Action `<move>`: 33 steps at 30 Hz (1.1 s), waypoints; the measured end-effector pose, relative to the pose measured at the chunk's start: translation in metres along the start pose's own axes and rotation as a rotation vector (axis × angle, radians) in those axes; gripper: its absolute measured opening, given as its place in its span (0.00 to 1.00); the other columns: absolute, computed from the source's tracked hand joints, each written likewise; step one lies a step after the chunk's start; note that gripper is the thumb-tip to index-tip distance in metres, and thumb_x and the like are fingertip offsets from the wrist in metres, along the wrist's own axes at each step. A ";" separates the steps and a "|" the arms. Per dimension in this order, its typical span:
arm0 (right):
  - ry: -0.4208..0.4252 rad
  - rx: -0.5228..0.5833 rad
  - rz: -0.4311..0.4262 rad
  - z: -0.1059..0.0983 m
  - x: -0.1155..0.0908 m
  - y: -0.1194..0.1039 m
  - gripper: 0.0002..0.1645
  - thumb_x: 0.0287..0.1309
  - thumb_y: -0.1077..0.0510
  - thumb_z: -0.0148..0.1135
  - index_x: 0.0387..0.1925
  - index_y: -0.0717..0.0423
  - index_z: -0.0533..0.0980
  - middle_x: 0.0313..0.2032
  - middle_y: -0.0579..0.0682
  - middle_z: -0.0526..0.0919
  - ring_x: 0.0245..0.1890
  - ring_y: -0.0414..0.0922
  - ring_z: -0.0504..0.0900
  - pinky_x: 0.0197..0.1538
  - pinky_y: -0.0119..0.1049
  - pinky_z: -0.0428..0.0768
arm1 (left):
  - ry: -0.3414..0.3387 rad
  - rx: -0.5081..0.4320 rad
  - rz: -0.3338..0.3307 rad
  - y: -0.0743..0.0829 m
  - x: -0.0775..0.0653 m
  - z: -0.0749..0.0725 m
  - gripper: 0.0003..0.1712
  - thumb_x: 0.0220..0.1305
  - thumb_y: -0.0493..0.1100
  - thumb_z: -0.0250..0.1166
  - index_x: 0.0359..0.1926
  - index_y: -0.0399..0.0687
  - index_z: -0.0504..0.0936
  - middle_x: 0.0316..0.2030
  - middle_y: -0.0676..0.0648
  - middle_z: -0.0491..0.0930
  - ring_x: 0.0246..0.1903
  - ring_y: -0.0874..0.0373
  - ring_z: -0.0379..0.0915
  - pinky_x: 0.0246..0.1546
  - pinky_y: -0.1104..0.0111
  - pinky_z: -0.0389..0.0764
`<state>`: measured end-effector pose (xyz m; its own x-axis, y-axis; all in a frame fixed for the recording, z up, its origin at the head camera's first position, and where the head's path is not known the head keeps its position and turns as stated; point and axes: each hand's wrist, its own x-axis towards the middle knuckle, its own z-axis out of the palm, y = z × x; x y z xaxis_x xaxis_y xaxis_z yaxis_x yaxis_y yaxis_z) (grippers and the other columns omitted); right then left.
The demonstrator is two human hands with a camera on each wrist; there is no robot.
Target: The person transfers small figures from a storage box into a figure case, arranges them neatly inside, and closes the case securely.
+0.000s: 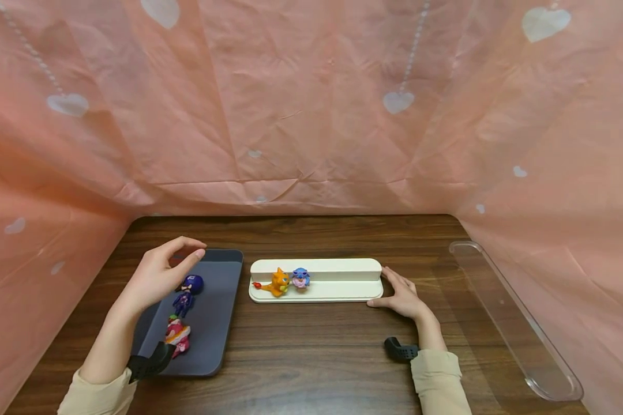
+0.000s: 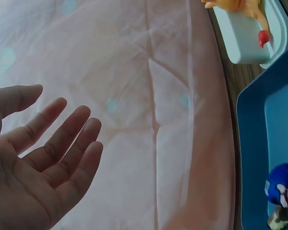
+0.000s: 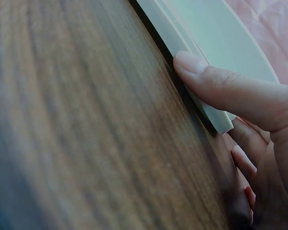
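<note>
My right hand [image 1: 406,301] holds the right end of a white two-level display stand [image 1: 345,290], its thumb [image 3: 216,81] on the front edge and the other fingers around the far side. Toward the stand's left end are an orange dragon figurine [image 1: 278,283] with a red tail tip and a small blue figurine [image 1: 301,279]. Over the grey-blue tray [image 1: 207,328] hovers my left hand [image 1: 153,275], empty, fingers loosely bent in the left wrist view. Below it in the tray lie a dark blue-purple figurine [image 1: 184,302] and a pink-red figurine [image 1: 177,334].
A clear plastic cover [image 1: 555,393] lies along the right side of the brown wooden table [image 1: 311,351]. Pink cloth [image 1: 311,127] with pale hearts hangs around the back and sides. Each wrist wears a black camera mount [image 1: 153,362].
</note>
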<state>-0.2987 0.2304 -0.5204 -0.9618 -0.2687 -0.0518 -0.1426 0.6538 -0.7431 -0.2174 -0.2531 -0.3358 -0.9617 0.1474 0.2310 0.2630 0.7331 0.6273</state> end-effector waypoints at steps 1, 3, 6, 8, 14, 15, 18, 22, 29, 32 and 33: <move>0.003 0.000 -0.001 -0.001 0.000 0.000 0.62 0.46 0.46 0.77 0.73 0.66 0.52 0.73 0.70 0.48 0.72 0.67 0.44 0.67 0.62 0.37 | 0.003 -0.004 -0.008 -0.001 -0.004 -0.001 0.18 0.72 0.52 0.56 0.54 0.47 0.80 0.49 0.44 0.82 0.43 0.50 0.79 0.37 0.64 0.79; 0.006 0.000 -0.001 -0.002 -0.001 0.000 0.62 0.46 0.46 0.77 0.73 0.66 0.52 0.73 0.70 0.48 0.72 0.67 0.44 0.67 0.62 0.37 | 0.016 -0.003 -0.019 -0.002 -0.012 -0.002 0.18 0.72 0.52 0.57 0.54 0.48 0.80 0.48 0.45 0.83 0.41 0.52 0.79 0.34 0.68 0.79; 0.006 0.009 0.001 -0.005 -0.001 -0.001 0.63 0.46 0.45 0.76 0.73 0.67 0.52 0.73 0.70 0.47 0.72 0.67 0.43 0.67 0.63 0.37 | 0.055 0.021 -0.018 -0.005 -0.023 -0.002 0.16 0.71 0.51 0.58 0.53 0.50 0.81 0.46 0.47 0.83 0.40 0.58 0.77 0.37 0.71 0.77; 0.007 0.012 0.002 -0.006 -0.002 -0.002 0.63 0.46 0.45 0.76 0.73 0.67 0.51 0.73 0.70 0.47 0.72 0.67 0.42 0.67 0.63 0.37 | 0.074 0.039 -0.015 -0.008 -0.029 -0.001 0.15 0.71 0.50 0.59 0.52 0.51 0.81 0.46 0.48 0.83 0.41 0.62 0.76 0.39 0.73 0.75; 0.006 0.016 0.015 -0.005 -0.002 -0.002 0.64 0.46 0.44 0.76 0.74 0.65 0.51 0.74 0.68 0.46 0.72 0.67 0.41 0.67 0.64 0.39 | 0.078 0.052 -0.031 -0.023 -0.045 0.008 0.14 0.69 0.49 0.62 0.51 0.51 0.82 0.46 0.49 0.84 0.43 0.74 0.72 0.42 0.79 0.73; 0.000 0.021 0.021 -0.004 -0.002 -0.002 0.64 0.46 0.44 0.76 0.74 0.64 0.50 0.74 0.68 0.46 0.72 0.67 0.40 0.66 0.65 0.39 | 0.078 0.055 -0.038 -0.026 -0.048 0.009 0.14 0.69 0.49 0.62 0.51 0.50 0.82 0.46 0.49 0.84 0.43 0.76 0.72 0.42 0.79 0.73; -0.021 0.032 0.046 0.001 -0.002 -0.001 0.65 0.46 0.43 0.76 0.75 0.62 0.49 0.74 0.66 0.45 0.72 0.67 0.38 0.66 0.66 0.41 | 0.073 0.060 -0.066 -0.034 -0.057 0.012 0.14 0.69 0.49 0.62 0.51 0.50 0.82 0.47 0.48 0.83 0.42 0.77 0.71 0.41 0.78 0.75; -0.027 0.039 0.059 0.003 -0.003 0.000 0.65 0.45 0.43 0.77 0.75 0.61 0.50 0.75 0.65 0.46 0.72 0.67 0.38 0.66 0.67 0.42 | 0.045 0.048 -0.110 -0.041 -0.064 0.015 0.16 0.69 0.51 0.62 0.52 0.49 0.81 0.50 0.46 0.82 0.42 0.77 0.71 0.40 0.75 0.76; -0.006 0.031 0.031 0.001 -0.003 0.000 0.64 0.45 0.44 0.77 0.74 0.62 0.51 0.74 0.66 0.47 0.72 0.67 0.41 0.66 0.65 0.41 | -0.063 0.048 -0.195 -0.053 -0.072 0.018 0.28 0.66 0.54 0.64 0.61 0.42 0.74 0.56 0.38 0.76 0.50 0.49 0.74 0.42 0.63 0.80; -0.007 0.028 0.033 0.000 -0.002 0.000 0.64 0.45 0.44 0.77 0.74 0.62 0.51 0.74 0.66 0.48 0.72 0.67 0.41 0.66 0.65 0.40 | -0.135 0.026 -0.230 -0.060 -0.075 0.022 0.36 0.65 0.55 0.65 0.65 0.38 0.69 0.60 0.32 0.70 0.54 0.37 0.71 0.45 0.51 0.79; -0.007 0.028 0.033 0.000 -0.002 0.000 0.64 0.45 0.44 0.77 0.74 0.62 0.51 0.74 0.66 0.48 0.72 0.67 0.41 0.66 0.65 0.40 | -0.159 0.018 -0.247 -0.062 -0.076 0.023 0.38 0.64 0.56 0.66 0.66 0.37 0.68 0.61 0.30 0.69 0.56 0.35 0.69 0.47 0.49 0.78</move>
<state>-0.2966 0.2311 -0.5199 -0.9644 -0.2517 -0.0813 -0.1038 0.6426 -0.7591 -0.1626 -0.2946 -0.4091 -0.9968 0.0646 -0.0475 0.0196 0.7711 0.6364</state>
